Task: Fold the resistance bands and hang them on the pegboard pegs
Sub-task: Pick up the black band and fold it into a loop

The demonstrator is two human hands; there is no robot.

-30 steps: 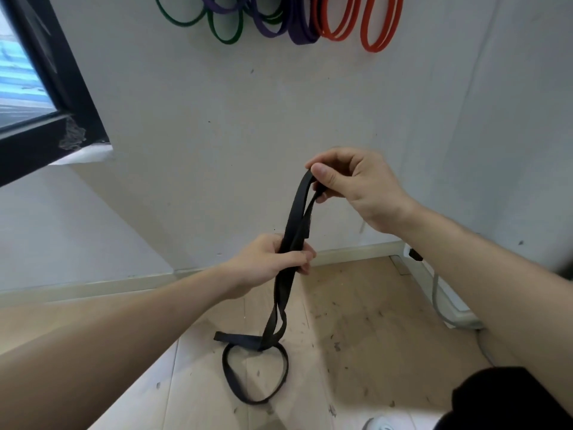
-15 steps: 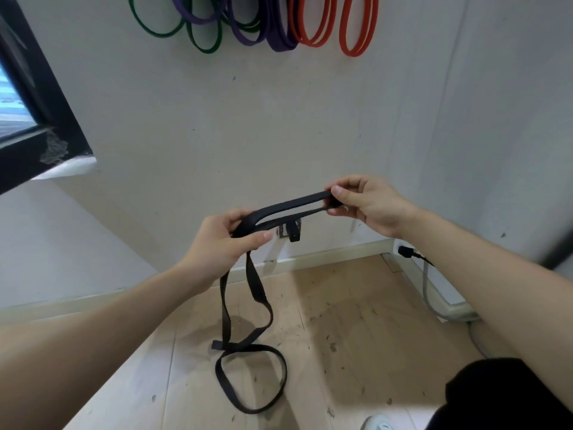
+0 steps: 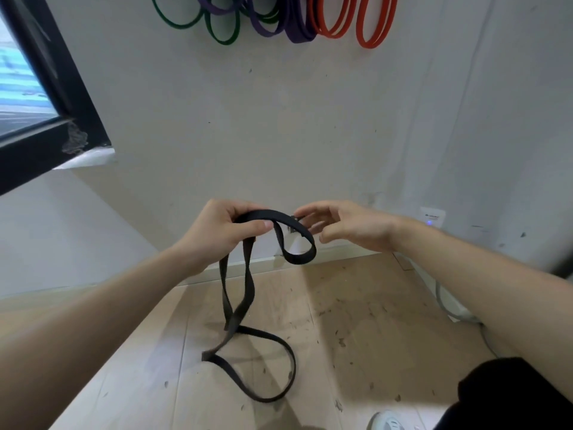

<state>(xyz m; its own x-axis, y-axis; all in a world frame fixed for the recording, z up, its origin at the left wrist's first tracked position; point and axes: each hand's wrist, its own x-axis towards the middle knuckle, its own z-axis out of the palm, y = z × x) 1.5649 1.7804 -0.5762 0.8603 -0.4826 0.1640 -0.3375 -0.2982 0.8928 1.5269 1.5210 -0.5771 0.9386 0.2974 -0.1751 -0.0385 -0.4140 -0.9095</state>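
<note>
Head view: black band gripped in the left hand, right hand loose beside it

Head view looks down along both bare forearms toward a pale wall [image 3: 279, 135] and a light wooden floor [image 3: 356, 321]. The left hand [image 3: 228, 231] has its fingers curled over the black resistance band [image 3: 266, 214] and its thumb pressed against it from the near side, so the band is firmly gripped. From that grip a short fold of the band arches to the right and droops into a small loop. Two longer strands hang down below the hand, cross, and end in a wide loop lying on the floor.

The right hand [image 3: 350, 226] holds nothing: its fingers are relaxed and slightly spread, their tips just beside the top of the small loop. Whether a fingertip touches the band cannot be told.

High on the wall hang other bands: green [image 3: 222, 41] at the left, purple [image 3: 299, 38] in the middle and orange-red [image 3: 370, 45] at the right, their upper ends cut off by the picture edge. A black window frame [image 3: 62, 97] stands at the left. A wall socket [image 3: 432, 217] with a small blue light sits behind the right wrist.
</note>
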